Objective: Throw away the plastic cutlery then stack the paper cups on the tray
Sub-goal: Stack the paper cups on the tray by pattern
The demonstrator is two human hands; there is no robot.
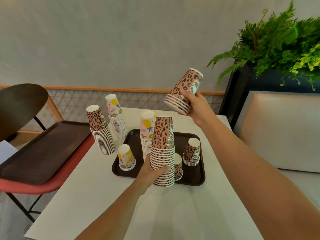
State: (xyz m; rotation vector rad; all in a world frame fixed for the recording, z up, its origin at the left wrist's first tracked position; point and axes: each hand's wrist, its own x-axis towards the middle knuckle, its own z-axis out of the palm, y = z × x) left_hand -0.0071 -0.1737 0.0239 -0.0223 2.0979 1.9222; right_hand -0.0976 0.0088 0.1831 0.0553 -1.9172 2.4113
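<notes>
Both grips closed over the tray (190,178)
Tall stack (163,146) clasped by left hand (150,173); short stack (185,90) held at one o'clock by right hand (196,107)

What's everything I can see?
Table: one, white, centre
Tray: one, brown, on table
Tall leopard stack: one, brown, tray's front
Short leopard stack: one, brown, midair
Small leopard stack: one, brown, tray's right
Low leopard stack: one, brown, tray's middle
Tall fruit stack: one, pink, tray's back
Small fruit stack: one, pink, tray's left
Far leopard stack: one, brown, table's left
Far fruit stack: one, pink, table's back
Spare tray: one, brown, far left
Fern: one, green, back right
Left hand: one, holds tall leopard stack
Right hand: one, holds short leopard stack
</notes>
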